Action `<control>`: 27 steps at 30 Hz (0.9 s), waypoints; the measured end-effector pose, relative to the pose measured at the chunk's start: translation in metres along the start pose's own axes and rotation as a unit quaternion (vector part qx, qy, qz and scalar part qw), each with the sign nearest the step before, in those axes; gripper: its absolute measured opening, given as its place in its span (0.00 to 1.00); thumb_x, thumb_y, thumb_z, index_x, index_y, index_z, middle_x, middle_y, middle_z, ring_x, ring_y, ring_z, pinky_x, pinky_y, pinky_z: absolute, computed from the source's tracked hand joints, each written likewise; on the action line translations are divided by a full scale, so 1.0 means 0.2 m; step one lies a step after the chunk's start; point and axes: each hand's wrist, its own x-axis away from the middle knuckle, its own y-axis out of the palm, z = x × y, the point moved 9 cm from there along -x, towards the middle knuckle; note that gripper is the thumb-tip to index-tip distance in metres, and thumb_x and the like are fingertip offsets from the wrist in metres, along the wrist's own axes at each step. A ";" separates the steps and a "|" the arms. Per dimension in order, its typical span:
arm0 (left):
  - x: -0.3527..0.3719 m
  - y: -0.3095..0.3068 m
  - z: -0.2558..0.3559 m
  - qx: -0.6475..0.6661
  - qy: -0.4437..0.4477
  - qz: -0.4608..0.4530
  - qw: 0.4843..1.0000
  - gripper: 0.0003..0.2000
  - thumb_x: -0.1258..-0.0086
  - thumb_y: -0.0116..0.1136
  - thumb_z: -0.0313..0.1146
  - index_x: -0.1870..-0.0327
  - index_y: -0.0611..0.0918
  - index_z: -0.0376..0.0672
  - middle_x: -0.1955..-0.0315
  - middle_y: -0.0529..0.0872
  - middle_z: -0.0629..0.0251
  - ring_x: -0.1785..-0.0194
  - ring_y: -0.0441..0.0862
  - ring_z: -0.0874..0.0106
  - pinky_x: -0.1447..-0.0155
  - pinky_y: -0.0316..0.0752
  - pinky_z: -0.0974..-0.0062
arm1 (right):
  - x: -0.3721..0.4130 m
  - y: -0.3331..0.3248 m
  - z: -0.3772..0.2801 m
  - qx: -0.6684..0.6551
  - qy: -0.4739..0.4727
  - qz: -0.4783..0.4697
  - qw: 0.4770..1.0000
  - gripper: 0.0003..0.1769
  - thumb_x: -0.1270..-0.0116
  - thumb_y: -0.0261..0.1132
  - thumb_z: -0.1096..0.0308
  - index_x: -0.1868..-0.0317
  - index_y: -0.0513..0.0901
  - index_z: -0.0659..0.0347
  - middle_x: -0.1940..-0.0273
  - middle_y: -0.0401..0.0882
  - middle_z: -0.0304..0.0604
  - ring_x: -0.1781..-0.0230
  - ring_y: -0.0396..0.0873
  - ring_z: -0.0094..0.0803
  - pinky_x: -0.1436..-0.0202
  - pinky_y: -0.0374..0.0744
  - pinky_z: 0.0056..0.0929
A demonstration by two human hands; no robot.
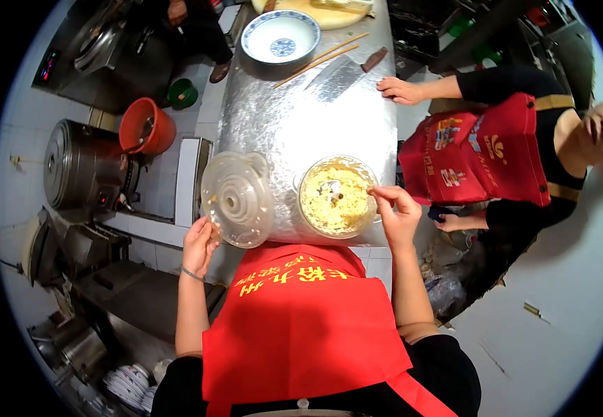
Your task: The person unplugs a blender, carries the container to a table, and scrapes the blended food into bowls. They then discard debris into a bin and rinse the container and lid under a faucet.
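Note:
A clear food processor bowl (306, 221) stands near the table's front edge, with finely chopped pale-yellow food (329, 208) around its central blade hub (337, 197). My right hand (400, 214) is at the bowl's right rim, thumb and forefinger pinched together; whether they grip the rim or a bit of food is too small to tell. To the left of the bowl, a clear plastic lid (235, 201) with a raised ring in its middle overlaps the table's left edge. The fingers of my left hand (201, 243) close on the lid's lower left edge. Small food bits cling to the lid.
Farther back on the metal table (281, 132) are a blue-and-white bowl (281, 38), chopsticks (322, 59), a cleaver (340, 78) and a round board (315, 14). A co-worker in a red apron (478, 153) rests a hand (400, 90) on the right edge. An orange bucket (150, 125) stands left.

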 end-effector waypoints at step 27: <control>-0.66 -1.12 0.41 -0.214 0.142 -0.099 0.961 0.11 0.34 0.48 0.27 0.52 0.74 0.37 0.58 0.80 0.65 0.56 0.76 0.76 0.50 0.70 0.80 | 0.37 2.14 -0.26 -0.221 0.307 -0.163 0.911 0.10 0.33 0.53 0.67 0.71 0.75 0.64 0.80 0.70 0.35 0.81 0.67 0.16 0.79 0.66 0.16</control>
